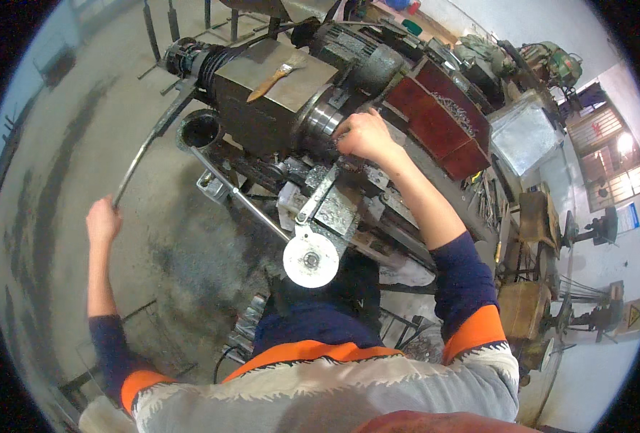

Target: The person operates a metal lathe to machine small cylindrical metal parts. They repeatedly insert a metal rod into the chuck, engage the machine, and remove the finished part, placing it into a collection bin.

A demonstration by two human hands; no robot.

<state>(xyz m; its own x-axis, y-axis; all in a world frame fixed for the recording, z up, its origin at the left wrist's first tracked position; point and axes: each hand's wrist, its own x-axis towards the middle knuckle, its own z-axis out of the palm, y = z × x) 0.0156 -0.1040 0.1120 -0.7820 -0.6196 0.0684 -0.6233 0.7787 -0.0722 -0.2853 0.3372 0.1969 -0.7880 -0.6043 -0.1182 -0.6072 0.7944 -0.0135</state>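
Note:
My left hand (103, 219) is wrapped round the lower end of a long metal lever (144, 150), which slants up to the left end of the lathe's headstock (251, 108). With its fingers curled in, my right hand (367, 135) is at the front of the shiny round spindle chuck (322, 119); anything between those fingers is hidden. On top of the headstock lies a paintbrush (266, 85) with a wooden handle. Below my right hand is the dirty metal slide (334, 213), with a pale round handwheel (310, 258) at its near end.
A red metal bin (442, 119) with metal shavings stands beyond my right forearm. Behind the chuck sits a grimy electric motor (356, 58). A second bar (240, 191) slants close to the slide's left. Drill presses (586, 229) stand along the right wall.

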